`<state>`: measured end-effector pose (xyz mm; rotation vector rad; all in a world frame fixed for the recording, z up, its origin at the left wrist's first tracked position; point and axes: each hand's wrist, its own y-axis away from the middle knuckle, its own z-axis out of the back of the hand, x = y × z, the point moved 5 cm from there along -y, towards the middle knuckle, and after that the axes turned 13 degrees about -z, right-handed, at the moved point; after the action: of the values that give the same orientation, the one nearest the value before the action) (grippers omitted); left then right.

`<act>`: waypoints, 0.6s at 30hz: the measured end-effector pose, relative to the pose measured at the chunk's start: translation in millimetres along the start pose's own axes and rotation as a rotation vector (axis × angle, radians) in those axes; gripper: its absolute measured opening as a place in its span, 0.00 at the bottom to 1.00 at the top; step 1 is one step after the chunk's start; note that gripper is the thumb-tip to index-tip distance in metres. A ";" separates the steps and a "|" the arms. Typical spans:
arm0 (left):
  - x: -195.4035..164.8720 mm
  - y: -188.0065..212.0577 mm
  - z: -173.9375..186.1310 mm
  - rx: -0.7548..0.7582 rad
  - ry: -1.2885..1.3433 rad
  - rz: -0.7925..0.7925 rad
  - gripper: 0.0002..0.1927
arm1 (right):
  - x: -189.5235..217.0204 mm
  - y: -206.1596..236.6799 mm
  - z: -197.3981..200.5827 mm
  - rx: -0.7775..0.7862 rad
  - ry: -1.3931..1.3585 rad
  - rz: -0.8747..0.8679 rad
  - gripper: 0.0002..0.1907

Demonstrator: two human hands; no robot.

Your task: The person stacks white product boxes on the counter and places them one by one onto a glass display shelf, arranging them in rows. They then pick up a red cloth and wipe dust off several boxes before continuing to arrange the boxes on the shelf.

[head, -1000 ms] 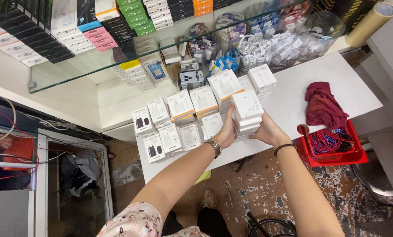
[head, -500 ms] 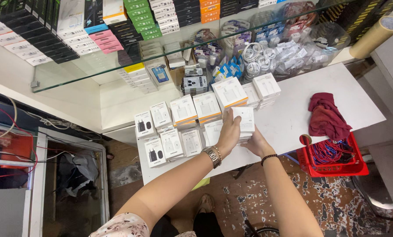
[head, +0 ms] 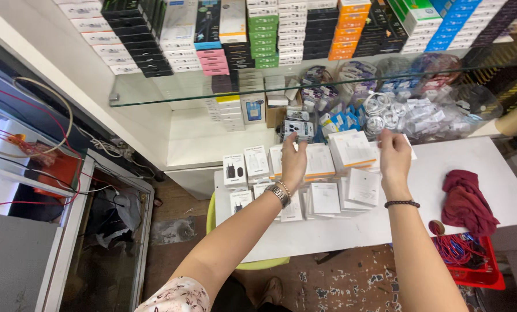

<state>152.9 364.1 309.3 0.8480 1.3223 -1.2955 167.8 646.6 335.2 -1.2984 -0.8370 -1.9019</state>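
My left hand [head: 293,160] hovers over rows of small white boxes [head: 326,198] on a white table [head: 478,164]. Its fingers are spread, hold nothing, and reach toward a dark box [head: 299,128] at the back. My right hand [head: 394,155] is raised to the right, fingers apart and empty, beside a taller stack of white boxes [head: 351,148]. A watch is on my left wrist and a dark bead bracelet on my right. More white boxes with dark charger pictures [head: 234,171] lie at the table's left end.
A glass shelf [head: 212,92] spans above the table with stacked colourful boxes [head: 264,34]. Bags of white cables [head: 420,110] lie at the back. A maroon cloth [head: 466,202] and red basket of cables [head: 472,263] are right. A glass cabinet with wires [head: 68,190] stands left.
My hands set the stack of white boxes down among the rows, let go, and moved apart and toward the back of the table. The view has shifted closer.
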 end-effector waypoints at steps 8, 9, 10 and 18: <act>77.4 -86.0 122.2 -0.254 0.024 0.194 0.27 | 61.0 52.3 -216.0 0.670 0.077 -0.129 0.16; 88.1 -96.3 136.3 -0.257 0.007 0.232 0.28 | 60.6 55.8 -242.7 0.713 0.073 -0.160 0.16; 99.1 -105.0 151.6 -0.260 -0.012 0.273 0.29 | 58.7 60.3 -269.5 0.757 0.069 -0.193 0.16; 194.0 -173.4 253.7 -0.057 0.485 0.832 0.54 | 19.1 74.2 -463.7 0.885 -0.270 -0.618 0.23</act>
<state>-2.1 55.4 196.4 1.5233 1.1423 -0.4046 -13.5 227.1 225.7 -0.7668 -2.1041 -1.4236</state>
